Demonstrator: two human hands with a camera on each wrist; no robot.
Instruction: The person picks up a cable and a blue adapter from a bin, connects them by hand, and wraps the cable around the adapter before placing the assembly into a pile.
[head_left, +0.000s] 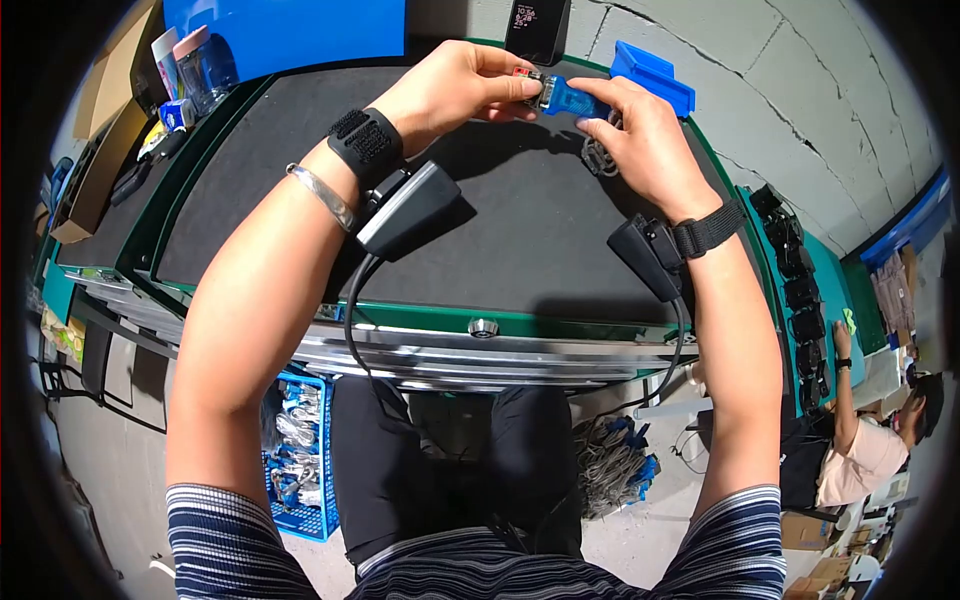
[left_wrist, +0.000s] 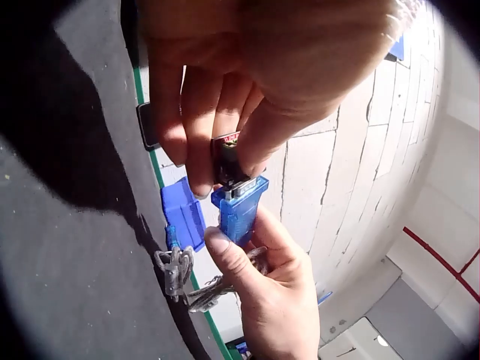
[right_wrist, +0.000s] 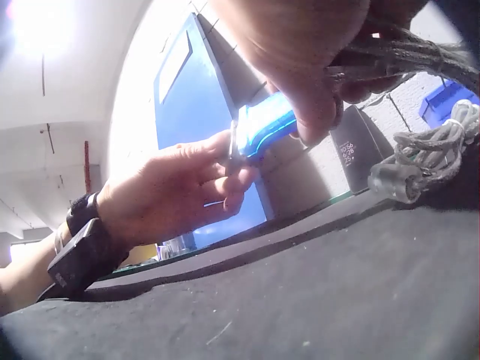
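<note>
Over the dark mat, my left hand (head_left: 450,92) pinches a small dark block (left_wrist: 227,159) with red and green marks between thumb and fingers. My right hand (head_left: 652,145) grips a translucent blue cable connector (head_left: 572,97) by its sides, thumb and fingers opposed. The connector's metal end meets the block in the left wrist view, the two in line. A grey cable runs from the connector through the right palm and hangs in a tied coil (right_wrist: 431,154) with a clear plug end. Part of the block is hidden behind the left thumb.
The dark mat (head_left: 480,220) covers the workbench. A blue bin (head_left: 655,78) and a black display box (head_left: 537,30) stand at the back. Bottles (head_left: 200,70) are at left. Below are a blue basket (head_left: 328,450) of cables and a cable heap (head_left: 615,465). Another person sits at right.
</note>
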